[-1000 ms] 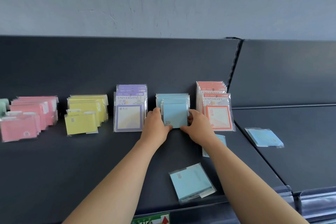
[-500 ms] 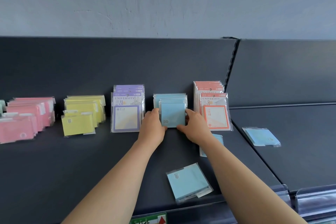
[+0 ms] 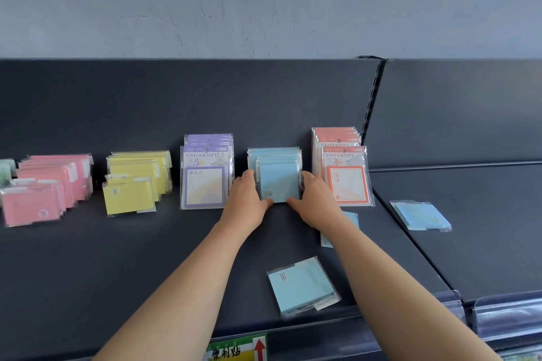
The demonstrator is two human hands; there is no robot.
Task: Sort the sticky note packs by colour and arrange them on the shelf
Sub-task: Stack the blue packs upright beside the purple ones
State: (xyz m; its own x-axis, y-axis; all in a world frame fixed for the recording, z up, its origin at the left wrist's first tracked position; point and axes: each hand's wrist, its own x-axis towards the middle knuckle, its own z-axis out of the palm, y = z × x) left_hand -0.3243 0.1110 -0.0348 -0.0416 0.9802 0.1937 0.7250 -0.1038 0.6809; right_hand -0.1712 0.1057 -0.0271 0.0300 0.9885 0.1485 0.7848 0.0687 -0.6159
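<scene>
A row of blue sticky note packs [image 3: 278, 179] stands upright against the back of the dark shelf [image 3: 88, 267]. My left hand [image 3: 245, 202] grips the left edge of the front blue pack. On the pack's right edge my right hand [image 3: 315, 199] grips it too. One loose blue pack [image 3: 302, 287] lies flat near the shelf's front edge. Another blue pack [image 3: 352, 220] lies half hidden under my right forearm. A third blue pack [image 3: 419, 215] lies on the neighbouring shelf to the right.
Left to right along the back stand pink packs [image 3: 47, 187], yellow packs [image 3: 135, 179], purple packs [image 3: 206, 173] and orange packs [image 3: 341, 167]. A few green packs [image 3: 6, 168] show at the far left edge. A label strip [image 3: 237, 350] runs under the front lip.
Both hands stay on the front blue pack, which stands slightly more upright against its row. The view has shifted a little.
</scene>
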